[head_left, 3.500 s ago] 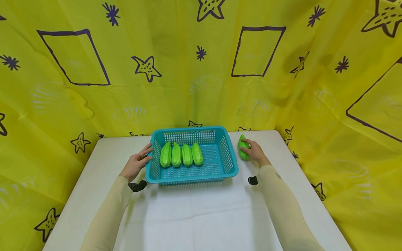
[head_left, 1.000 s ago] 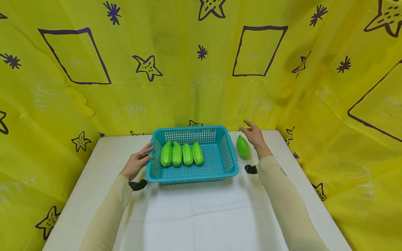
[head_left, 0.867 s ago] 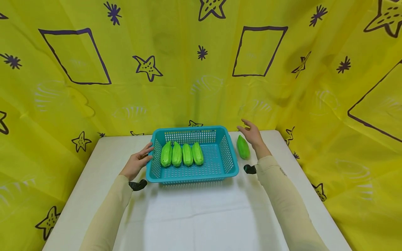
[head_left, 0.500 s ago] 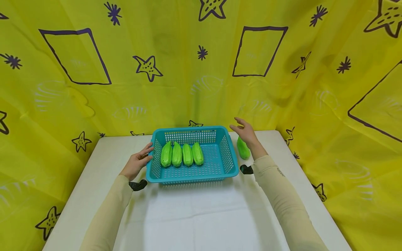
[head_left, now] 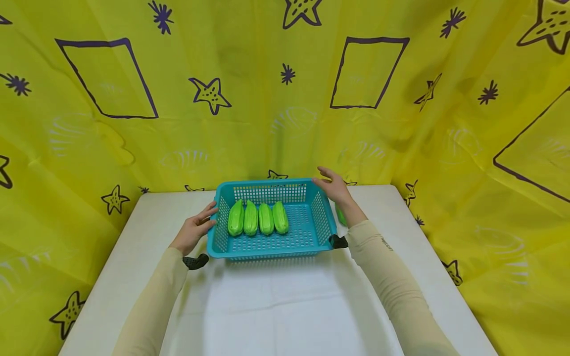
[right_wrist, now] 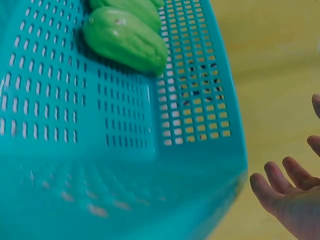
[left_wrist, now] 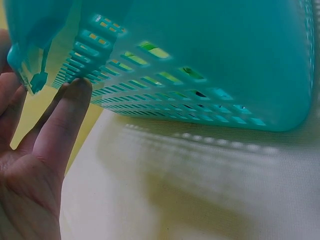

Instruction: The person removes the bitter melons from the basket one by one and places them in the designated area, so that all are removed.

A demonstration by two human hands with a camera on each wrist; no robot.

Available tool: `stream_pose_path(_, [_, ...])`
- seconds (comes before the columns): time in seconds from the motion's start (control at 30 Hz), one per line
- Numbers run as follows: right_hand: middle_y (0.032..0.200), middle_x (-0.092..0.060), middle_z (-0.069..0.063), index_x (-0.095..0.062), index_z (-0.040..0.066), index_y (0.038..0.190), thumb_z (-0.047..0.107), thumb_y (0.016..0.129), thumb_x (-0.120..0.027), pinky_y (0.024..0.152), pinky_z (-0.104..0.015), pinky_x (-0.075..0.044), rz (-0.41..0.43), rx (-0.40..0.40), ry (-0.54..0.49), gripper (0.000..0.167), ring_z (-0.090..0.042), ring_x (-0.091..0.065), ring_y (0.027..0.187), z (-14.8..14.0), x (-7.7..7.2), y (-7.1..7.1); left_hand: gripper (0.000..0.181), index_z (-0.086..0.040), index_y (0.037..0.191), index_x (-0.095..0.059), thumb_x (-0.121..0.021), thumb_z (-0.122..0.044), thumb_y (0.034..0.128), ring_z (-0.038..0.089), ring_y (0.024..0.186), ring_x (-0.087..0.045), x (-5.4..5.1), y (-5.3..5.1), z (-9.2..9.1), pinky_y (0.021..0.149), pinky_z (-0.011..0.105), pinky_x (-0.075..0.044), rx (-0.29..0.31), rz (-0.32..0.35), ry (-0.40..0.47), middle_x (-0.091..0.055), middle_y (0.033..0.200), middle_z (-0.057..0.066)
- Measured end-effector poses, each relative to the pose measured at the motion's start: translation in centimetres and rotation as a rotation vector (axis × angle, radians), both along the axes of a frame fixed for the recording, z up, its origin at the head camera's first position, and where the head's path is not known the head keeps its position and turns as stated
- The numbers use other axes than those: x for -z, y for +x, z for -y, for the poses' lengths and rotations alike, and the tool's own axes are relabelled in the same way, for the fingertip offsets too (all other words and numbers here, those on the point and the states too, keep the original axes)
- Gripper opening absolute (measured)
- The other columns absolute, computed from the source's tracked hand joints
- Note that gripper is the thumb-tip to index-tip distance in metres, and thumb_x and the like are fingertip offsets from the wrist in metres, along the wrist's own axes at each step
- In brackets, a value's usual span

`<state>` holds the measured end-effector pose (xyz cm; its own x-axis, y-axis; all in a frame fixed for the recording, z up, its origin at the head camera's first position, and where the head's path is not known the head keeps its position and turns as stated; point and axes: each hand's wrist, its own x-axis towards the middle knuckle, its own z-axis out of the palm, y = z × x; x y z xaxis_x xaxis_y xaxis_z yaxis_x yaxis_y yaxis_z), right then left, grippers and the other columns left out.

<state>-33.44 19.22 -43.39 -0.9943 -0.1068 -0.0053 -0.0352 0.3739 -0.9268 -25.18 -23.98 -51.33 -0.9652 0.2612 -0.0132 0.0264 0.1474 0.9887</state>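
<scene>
A teal perforated plastic basket (head_left: 271, 253) stands on the white table with several green, oblong, ridged vegetables (head_left: 251, 219) side by side in its left half. My left hand (head_left: 193, 231) rests its fairly straight fingers against the basket's left rim; in the left wrist view a fingertip (left_wrist: 80, 87) touches the outer wall. Over the basket's far right corner is my right hand (head_left: 336, 190), fingers spread and nothing held; the right wrist view shows it beside the rim, contact unclear. One more green vegetable (head_left: 340, 216) lies right of the basket, mostly hidden by that hand and wrist.
A yellow curtain (head_left: 249, 133) with dark star and frame drawings encloses the back and sides of the white table (head_left: 267, 316). Black wrist-camera mounts (head_left: 196, 262) show at both wrists.
Since 3.5 s ago my right hand has released the vegetable right of the basket, lifted and moved left to the far right corner. My left hand and the basket have stayed put.
</scene>
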Motion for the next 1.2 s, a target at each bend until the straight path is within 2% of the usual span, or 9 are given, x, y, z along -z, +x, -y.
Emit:
stream_pose_path(0.27, [0.155,-0.033,-0.016,-0.036,0.014,0.153,0.031,0.096,-0.063,0.11,-0.051,-0.035,0.04,-0.068,-0.054,0.065,-0.035,-0.035,0.139,1.9,1.2,-0.4,0.058,-0.006,0.151,-0.037,-0.058,-0.025,0.1003,0.028,0.148,-0.017,0.1,-0.2,0.1,0.112,0.055,-0.027,0.009,0.001,0.003,-0.018,0.163,-0.005])
stream_pose_path(0.47, [0.153,-0.035,-0.017,-0.035,0.012,0.153,0.03,0.097,-0.063,0.107,-0.051,-0.038,0.089,-0.123,-0.025,0.065,-0.037,-0.036,0.137,2.8,2.5,-1.0,0.058,-0.006,0.151,-0.037,-0.058,-0.025,0.1002,0.026,0.148,-0.018,-0.1,0.0,0.0,0.112,0.052,-0.029,0.01,0.004,-0.002,-0.018,0.163,-0.006])
stream_pose_path(0.6, [0.152,-0.036,-0.017,-0.038,0.014,0.152,0.032,0.097,-0.062,0.105,-0.051,-0.04,0.108,-0.124,0.008,0.062,-0.036,-0.038,0.135,3.3,3.2,-1.2,0.055,-0.003,0.151,-0.036,-0.055,-0.017,0.1014,0.029,0.148,-0.017,-1.2,0.5,-0.4,0.113,0.054,-0.027,0.009,0.019,0.009,-0.016,0.163,-0.002])
stream_pose_path(0.7, [0.152,-0.036,-0.016,-0.038,0.013,0.151,0.03,0.097,-0.062,0.105,-0.051,-0.041,0.128,-0.145,-0.002,0.062,-0.036,-0.038,0.135,3.6,3.4,-1.2,0.054,0.001,0.15,-0.035,-0.054,-0.012,0.1014,0.031,0.148,-0.015,-2.2,1.1,-0.7,0.113,0.056,-0.025,0.012,0.025,0.018,-0.015,0.163,0.003])
stream_pose_path(0.77, [0.153,-0.035,-0.014,-0.038,0.013,0.151,0.03,0.097,-0.062,0.106,-0.05,-0.04,0.142,-0.155,-0.015,0.061,-0.035,-0.038,0.136,3.7,3.6,-1.2,0.054,0.001,0.15,-0.035,-0.054,-0.012,0.1013,0.031,0.148,-0.015,-2.5,1.2,-0.7,0.113,0.056,-0.025,0.014,0.025,0.013,-0.015,0.163,0.003])
stream_pose_path(1.03, [0.151,-0.038,-0.013,-0.041,0.018,0.15,0.032,0.096,-0.063,0.103,-0.049,-0.043,0.167,-0.149,0.042,0.06,-0.034,-0.04,0.135,4.4,4.0,-1.2,0.053,0.0,0.15,-0.036,-0.054,-0.012,0.1013,0.03,0.147,-0.016,-2.5,1.2,-0.7,0.113,0.055,-0.026,0.008,0.024,0.009,-0.016,0.163,0.002])
stream_pose_path(1.2, [0.152,-0.036,-0.014,-0.04,0.018,0.151,0.03,0.096,-0.064,0.103,-0.05,-0.043,0.205,-0.2,0.071,0.061,-0.036,-0.04,0.135,5.0,4.1,-1.3,0.053,0.0,0.15,-0.036,-0.054,-0.012,0.1014,0.03,0.148,-0.016,-2.5,1.3,-0.7,0.113,0.056,-0.026,0.01,0.026,0.008,-0.016,0.163,0.001])
